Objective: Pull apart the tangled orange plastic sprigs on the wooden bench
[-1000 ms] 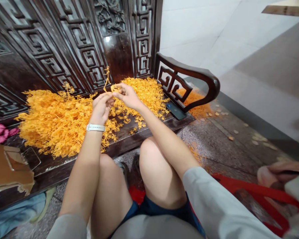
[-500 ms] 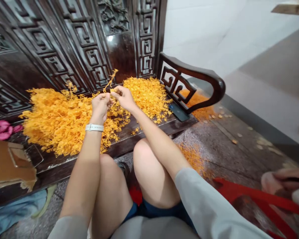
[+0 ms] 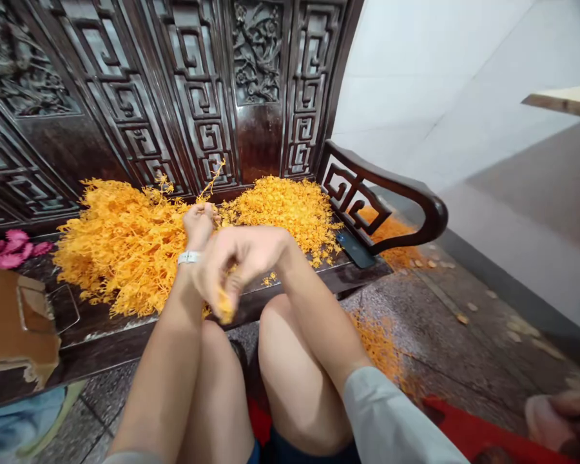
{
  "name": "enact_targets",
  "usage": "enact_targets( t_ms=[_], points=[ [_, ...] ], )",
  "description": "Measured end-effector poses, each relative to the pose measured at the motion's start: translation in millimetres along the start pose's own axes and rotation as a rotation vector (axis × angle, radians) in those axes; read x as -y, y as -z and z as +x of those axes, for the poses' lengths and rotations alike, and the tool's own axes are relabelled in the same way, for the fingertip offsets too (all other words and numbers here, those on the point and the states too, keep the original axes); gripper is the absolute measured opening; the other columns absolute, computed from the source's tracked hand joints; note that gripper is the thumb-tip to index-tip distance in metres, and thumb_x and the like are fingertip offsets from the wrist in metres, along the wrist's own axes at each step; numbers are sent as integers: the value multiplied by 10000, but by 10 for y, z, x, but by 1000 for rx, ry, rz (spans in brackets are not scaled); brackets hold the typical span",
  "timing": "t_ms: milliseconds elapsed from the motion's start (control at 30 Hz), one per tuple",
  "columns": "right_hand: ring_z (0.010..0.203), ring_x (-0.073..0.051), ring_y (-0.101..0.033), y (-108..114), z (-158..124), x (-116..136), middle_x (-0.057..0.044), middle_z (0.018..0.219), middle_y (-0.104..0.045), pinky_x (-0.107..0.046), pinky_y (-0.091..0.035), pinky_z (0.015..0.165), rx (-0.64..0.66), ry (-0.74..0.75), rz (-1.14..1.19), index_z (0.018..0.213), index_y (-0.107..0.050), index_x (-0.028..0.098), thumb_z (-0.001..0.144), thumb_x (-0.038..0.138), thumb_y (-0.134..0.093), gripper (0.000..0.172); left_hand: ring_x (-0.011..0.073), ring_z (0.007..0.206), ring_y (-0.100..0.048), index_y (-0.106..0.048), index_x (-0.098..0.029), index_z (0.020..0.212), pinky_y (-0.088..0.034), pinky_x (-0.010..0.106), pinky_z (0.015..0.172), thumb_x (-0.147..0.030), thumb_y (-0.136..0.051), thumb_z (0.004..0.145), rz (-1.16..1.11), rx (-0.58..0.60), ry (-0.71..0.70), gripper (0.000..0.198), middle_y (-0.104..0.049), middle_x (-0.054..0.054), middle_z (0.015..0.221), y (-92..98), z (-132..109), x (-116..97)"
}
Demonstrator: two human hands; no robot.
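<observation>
My left hand [image 3: 200, 222], with a pale watch band on its wrist, is closed on a thin orange plastic sprig [image 3: 216, 176] that sticks up past the fingers. Closer to my knees, my right hand [image 3: 249, 254] is smeared by motion, its fingers pinched on a small orange plastic piece [image 3: 226, 307]. It partly covers the left wrist. A large heap of branching orange sprigs [image 3: 125, 241] lies on the dark wooden bench to the left. A second heap of smaller orange pieces [image 3: 290, 212] lies against the backrest on the right.
A phone [image 3: 355, 250] lies by the carved armrest [image 3: 391, 174]. At the left are a torn cardboard box [image 3: 14, 316] and pink petal-like pieces [image 3: 14, 248]. Orange bits [image 3: 377, 341] are scattered on the floor, near something red [image 3: 483, 425].
My right hand has come away from the left, down toward my knees, with an orange piece in its fingers. The left hand keeps the sprig. The view has tilted upward.
</observation>
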State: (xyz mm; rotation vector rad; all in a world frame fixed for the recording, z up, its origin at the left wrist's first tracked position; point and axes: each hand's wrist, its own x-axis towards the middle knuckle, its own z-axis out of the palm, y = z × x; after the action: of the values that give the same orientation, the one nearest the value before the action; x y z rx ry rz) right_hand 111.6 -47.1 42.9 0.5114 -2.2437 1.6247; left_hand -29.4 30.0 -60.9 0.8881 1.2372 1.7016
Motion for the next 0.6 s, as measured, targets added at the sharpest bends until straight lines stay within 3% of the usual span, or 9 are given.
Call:
enact_targets(
  t_ms=[33, 67, 133, 200, 267, 333, 400, 500, 600],
  points=[
    [733, -135, -681, 50, -63, -32, -51, 796, -734, -251, -546, 698, -10, 48, 85, 833, -749, 171, 874, 415, -838, 262, 119, 555, -596, -616, -194, 816, -457, 210, 490, -276, -793, 859, -34, -25, 20, 200, -619, -17, 675, 13, -16, -4],
    [673, -119, -650, 130, -144, -104, -29, 749, -713, -234, -537, 648, -160, 122, 165, 804, -737, 185, 842, 440, -863, 287, 106, 553, -601, -630, -186, 847, -474, 205, 508, -261, -769, 884, -68, -31, 39, 162, -660, -5, 712, 29, -29, -10],
    [644, -102, -593, 334, -320, -320, 3, 747, -680, -212, -538, 620, -788, 287, 329, 827, -703, 213, 836, 513, -842, 331, 89, 559, -625, -641, -180, 898, -507, 197, 552, -237, -740, 919, -134, -53, 86, 116, -704, 6, 763, 67, -41, -24],
    [701, -92, -599, 510, -455, -544, -7, 849, -697, -201, -563, 679, -1345, 274, 501, 918, -685, 211, 923, 446, -758, 246, 90, 582, -665, -631, -186, 922, -535, 197, 597, -230, -723, 945, -202, -78, 137, 105, -715, 5, 772, 97, -36, -34],
    [675, -66, -576, 598, -514, -699, -2, 859, -685, -172, -547, 660, -1669, 150, 659, 940, -655, 194, 955, 278, -713, 103, 97, 629, -705, -619, -195, 935, -565, 208, 655, -228, -725, 956, -257, -95, 166, 114, -722, 5, 782, 99, -28, -35],
    [611, -45, -537, 604, -504, -760, 23, 809, -661, -146, -504, 599, -1773, 63, 705, 938, -641, 186, 925, 143, -707, 80, 99, 668, -723, -612, -204, 943, -592, 226, 719, -247, -759, 945, -297, -93, 167, 153, -731, 8, 799, 66, -30, -35],
    [603, -42, -540, 572, -459, -752, 35, 799, -663, -146, -490, 589, -1756, 38, 618, 965, -657, 189, 897, 102, -722, 128, 97, 701, -730, -613, -214, 949, -609, 244, 778, -280, -809, 914, -320, -63, 144, 210, -739, 9, 824, 14, -45, -40],
    [632, -48, -570, 528, -391, -704, 26, 841, -689, -159, -492, 609, -1703, -37, 425, 995, -682, 199, 898, 139, -748, 132, 106, 754, -741, -614, -225, 954, -621, 269, 831, -309, -852, 879, -340, -22, 88, 263, -745, 16, 871, -49, -66, -64],
    [622, -63, -562, 491, -354, -692, 10, 841, -681, -182, -462, 561, -1588, -226, 215, 957, -695, 197, 938, 288, -764, 116, 118, 788, -743, -604, -228, 955, -625, 279, 833, -338, -849, 883, -352, -42, 32, 278, -751, 33, 931, -57, -69, -105]
  ],
)
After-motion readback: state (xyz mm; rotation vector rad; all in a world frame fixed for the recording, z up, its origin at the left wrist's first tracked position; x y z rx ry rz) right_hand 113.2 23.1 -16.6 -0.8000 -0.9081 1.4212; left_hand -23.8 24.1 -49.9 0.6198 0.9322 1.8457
